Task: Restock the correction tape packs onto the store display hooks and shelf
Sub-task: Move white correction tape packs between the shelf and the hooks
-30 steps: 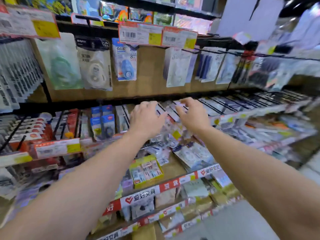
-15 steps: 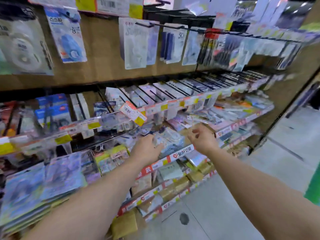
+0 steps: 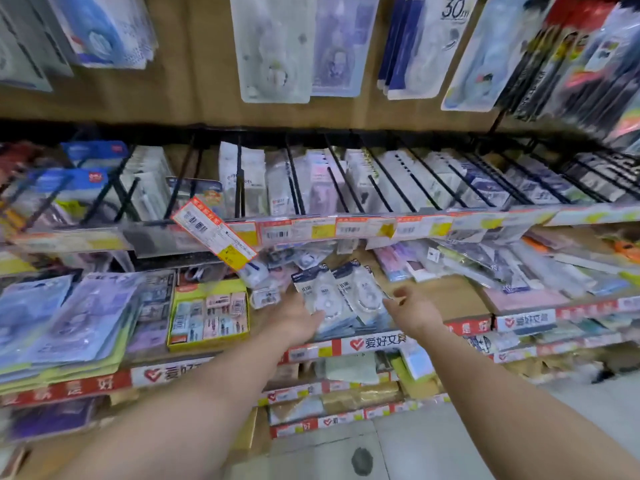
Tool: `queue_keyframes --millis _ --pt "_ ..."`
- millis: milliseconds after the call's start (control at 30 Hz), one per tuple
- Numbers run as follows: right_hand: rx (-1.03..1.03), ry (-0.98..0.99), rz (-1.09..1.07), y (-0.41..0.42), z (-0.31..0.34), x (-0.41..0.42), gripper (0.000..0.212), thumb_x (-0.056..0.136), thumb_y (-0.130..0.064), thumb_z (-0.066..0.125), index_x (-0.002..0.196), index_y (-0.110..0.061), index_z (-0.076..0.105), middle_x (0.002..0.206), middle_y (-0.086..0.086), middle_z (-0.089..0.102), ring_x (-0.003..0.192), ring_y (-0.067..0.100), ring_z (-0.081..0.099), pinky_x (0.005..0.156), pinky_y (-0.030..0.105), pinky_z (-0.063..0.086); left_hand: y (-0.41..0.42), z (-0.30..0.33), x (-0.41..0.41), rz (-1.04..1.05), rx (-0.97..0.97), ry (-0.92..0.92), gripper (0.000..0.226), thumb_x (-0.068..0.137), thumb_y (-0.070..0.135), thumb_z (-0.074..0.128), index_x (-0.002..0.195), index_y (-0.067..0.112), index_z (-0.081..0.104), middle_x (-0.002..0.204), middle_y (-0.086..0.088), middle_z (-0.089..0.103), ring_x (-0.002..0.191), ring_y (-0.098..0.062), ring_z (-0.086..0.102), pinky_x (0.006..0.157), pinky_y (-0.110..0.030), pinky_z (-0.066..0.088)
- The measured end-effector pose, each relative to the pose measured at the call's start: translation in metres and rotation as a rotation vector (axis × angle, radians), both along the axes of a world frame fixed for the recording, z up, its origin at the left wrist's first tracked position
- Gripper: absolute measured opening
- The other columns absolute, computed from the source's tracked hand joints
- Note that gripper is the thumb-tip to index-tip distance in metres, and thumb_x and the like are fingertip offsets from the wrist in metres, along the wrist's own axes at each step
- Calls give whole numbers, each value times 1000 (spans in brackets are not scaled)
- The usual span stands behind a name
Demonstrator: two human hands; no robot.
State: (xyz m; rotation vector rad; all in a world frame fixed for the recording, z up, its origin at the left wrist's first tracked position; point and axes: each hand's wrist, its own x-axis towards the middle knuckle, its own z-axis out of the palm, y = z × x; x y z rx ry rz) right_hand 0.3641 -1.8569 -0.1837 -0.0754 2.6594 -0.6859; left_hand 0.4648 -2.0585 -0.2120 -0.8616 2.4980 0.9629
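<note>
- Step in hand, as I judge it: picking up stock. The person is gathering clear plastic correction tape packs with dark header cards (image 3: 341,299) from the shelf at centre frame, ready for hanging or laying out.
- The left hand (image 3: 294,318) is gripping the left-most packs from below, thumb side against the plastic; the fingers are hidden behind the packs, so I cannot tell how far they are curling.
- The right hand (image 3: 414,311) is hovering just beside the right edge of the same packs, fingers loosely spread and holding nothing.
- Next move likely calls for lifting the fan of packs off the tan shelf board (image 3: 446,296) and lining their header holes up with the black wire display hooks (image 3: 346,178) in the row above.
- Standing in the way: a crooked orange-and-white price label (image 3: 214,233) is hanging off the label rail directly above the left hand.
- Around: a yellow cardboard tray of small erasers (image 3: 207,315) is sitting left of centre, pale blue flat packets (image 3: 65,323) are lying in a stack at lower left, and hanging blister cards (image 3: 277,46) are filling the top of the frame.
</note>
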Motion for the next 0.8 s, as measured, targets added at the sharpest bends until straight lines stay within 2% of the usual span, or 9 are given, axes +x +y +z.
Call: queue_keyframes --millis 67,133,267,333,467,567,633,733,800 --pt "5 -12 35 0 -7 -19 47 96 -41 57 133 -13 54 129 11 62 115 30 60 97 33 46 9 -9 -10 65 38 -9 69 86 62 51 137 17 45 135 -7 56 120 -29 55 99 -35 44" --pt "16 -24 72 -1 -17 -35 50 94 -43 58 134 -12 55 129 12 63 115 30 61 100 36 47 14 -21 -20 168 119 11 73 84 59 59 140 14 44 136 -10 56 119 -28 56 97 -31 45" --pt "-20 -102 119 0 -36 -56 58 93 -44 59 138 -8 50 132 17 60 117 33 60 103 41 45 14 -73 -41 424 327 42 117 45 82 60 144 23 41 140 -2 55 119 -23 58 102 -37 46" --pt "-25 -130 129 0 -42 -65 60 93 -45 60 138 -8 49 134 17 59 120 32 58 105 41 44 20 -74 -43 536 400 33 121 42 83 60 142 17 46 140 -5 55 121 -26 56 102 -36 44" --pt "-13 -132 172 -1 -48 -75 64 92 -49 60 140 -9 47 135 14 58 122 30 57 105 40 44 35 -56 -43 680 441 52 104 59 77 68 138 10 50 138 -7 55 122 -28 56 94 -29 42" --pt "-4 -124 203 -2 -51 -80 64 92 -47 61 140 -8 46 135 15 58 122 30 57 104 38 45 31 -74 -47 730 431 91 105 50 76 71 136 19 51 133 -1 60 116 -27 60 100 -41 49" --pt "-11 -125 212 -3 -53 -81 64 92 -46 63 139 -8 46 136 15 58 123 30 56 103 37 45 36 -60 -45 748 417 81 90 61 68 73 133 18 53 129 -4 62 113 -29 61 97 -45 51" --pt "-16 -135 211 -3 -54 -80 65 91 -44 65 141 -7 45 136 14 59 121 29 57 97 31 45 39 -49 -40 758 438 75 65 80 53 73 126 9 57 121 -10 65 110 -30 62 92 -38 52" --pt "-44 -163 169 -3 -53 -79 65 91 -42 67 141 -6 46 134 14 59 113 28 60 90 28 46 37 -49 -36 737 456 80 59 85 49 70 126 8 58 120 -10 65 106 -28 62 86 -34 51"
